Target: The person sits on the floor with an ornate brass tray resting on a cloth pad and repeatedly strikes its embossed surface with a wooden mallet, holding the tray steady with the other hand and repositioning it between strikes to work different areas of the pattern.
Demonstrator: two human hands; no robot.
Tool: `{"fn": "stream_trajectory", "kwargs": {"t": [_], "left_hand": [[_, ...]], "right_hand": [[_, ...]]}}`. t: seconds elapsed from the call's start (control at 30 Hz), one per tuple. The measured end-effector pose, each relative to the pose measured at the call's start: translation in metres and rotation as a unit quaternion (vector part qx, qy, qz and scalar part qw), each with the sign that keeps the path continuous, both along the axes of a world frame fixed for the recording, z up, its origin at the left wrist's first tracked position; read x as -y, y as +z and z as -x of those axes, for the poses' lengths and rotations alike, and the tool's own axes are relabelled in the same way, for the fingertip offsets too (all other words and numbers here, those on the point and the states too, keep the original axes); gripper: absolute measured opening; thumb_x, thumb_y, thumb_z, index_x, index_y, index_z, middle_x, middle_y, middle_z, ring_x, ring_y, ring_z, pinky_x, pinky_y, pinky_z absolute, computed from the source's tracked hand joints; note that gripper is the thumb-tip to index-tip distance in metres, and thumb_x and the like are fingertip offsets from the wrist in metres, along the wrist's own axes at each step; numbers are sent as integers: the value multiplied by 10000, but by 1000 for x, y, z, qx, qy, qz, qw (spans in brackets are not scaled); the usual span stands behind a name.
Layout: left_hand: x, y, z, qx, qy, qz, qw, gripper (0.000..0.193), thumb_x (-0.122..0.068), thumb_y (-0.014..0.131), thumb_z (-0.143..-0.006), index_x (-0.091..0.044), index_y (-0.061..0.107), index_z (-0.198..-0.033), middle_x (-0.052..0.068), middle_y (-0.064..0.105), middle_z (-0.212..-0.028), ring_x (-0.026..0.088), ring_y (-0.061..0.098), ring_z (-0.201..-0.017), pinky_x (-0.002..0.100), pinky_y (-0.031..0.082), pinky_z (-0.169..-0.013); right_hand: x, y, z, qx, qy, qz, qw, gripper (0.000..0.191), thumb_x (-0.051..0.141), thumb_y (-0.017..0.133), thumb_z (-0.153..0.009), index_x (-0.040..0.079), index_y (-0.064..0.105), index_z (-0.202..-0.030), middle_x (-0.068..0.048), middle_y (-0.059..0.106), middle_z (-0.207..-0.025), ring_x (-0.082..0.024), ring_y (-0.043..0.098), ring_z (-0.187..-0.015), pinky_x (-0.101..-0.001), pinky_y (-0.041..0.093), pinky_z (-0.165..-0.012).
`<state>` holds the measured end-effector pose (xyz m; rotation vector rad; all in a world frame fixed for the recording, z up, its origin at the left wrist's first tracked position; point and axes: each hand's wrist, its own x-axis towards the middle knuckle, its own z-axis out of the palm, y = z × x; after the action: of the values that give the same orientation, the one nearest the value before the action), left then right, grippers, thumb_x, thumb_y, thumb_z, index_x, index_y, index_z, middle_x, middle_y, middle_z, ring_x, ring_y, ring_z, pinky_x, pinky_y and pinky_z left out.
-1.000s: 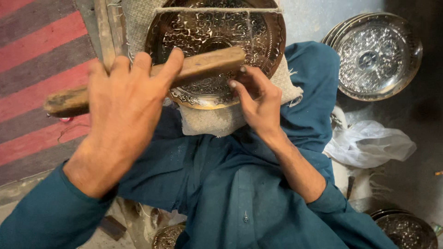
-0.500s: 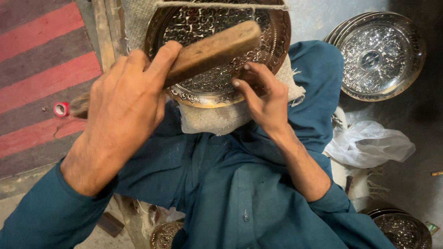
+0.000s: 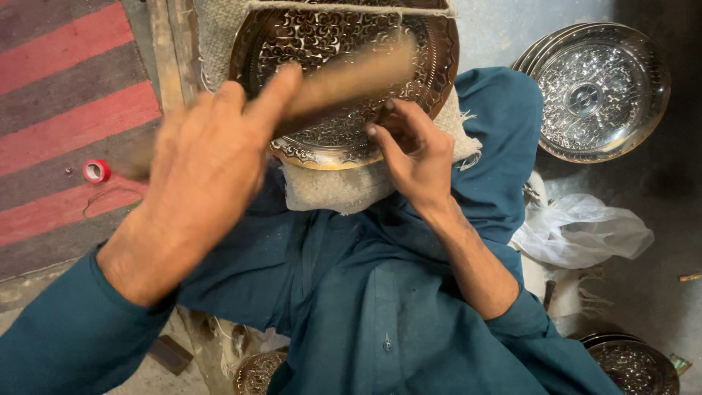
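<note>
The left hand (image 3: 201,175) is wrapped tight around a wooden stick (image 3: 344,77). The stick looks blurry. Its long way runs from the left hand up and to the right, over the big round metal plate (image 3: 439,51). The plate has a curly pattern all over it. It lies just past both hands, on a rough cloth pad (image 3: 329,190) in the person's lap.

The right hand (image 3: 413,150) rests on the near edge of the plate, with its fingers bent and pressed together. They may be pinching a small tool, but I cannot tell. The right hand is the one nearer the plate; the left hand is up above it.

I count one stick and one plate under the hands. A stack of shiny plates (image 3: 596,91) sits far off to the right. One more plate (image 3: 632,366) is down by the right elbow. One red tape roll (image 3: 96,170) lies left of the left hand. A white plastic bag (image 3: 585,230) lies right of the right arm.
</note>
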<state>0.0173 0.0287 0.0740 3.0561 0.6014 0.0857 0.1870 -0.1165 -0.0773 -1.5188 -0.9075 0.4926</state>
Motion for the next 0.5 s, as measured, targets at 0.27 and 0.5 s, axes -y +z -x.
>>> {"fn": "stream_trajectory", "kwargs": {"t": [0.27, 0.5], "left_hand": [[3, 2, 0, 0, -18, -107, 994, 628, -28, 601, -921, -207, 553, -1522, 117, 579, -960, 324, 618, -894, 472, 481, -800], [5, 0, 0, 8, -5, -127, 992, 617, -31, 611, -905, -184, 560, -1501, 121, 585, -929, 322, 611, -841, 457, 465, -763]], "right_hand": [[-1, 0, 0, 4, 3, -11, 1000, 283, -24, 748, -990, -36, 633, -1249, -89, 771, -1038, -119, 748, -967, -247, 599, -843], [-1, 0, -1, 17, -8, 8, 1000, 311, 8, 771, -962, -48, 632, -1235, -85, 769, -1004, -112, 746, -921, -241, 586, -806]]}}
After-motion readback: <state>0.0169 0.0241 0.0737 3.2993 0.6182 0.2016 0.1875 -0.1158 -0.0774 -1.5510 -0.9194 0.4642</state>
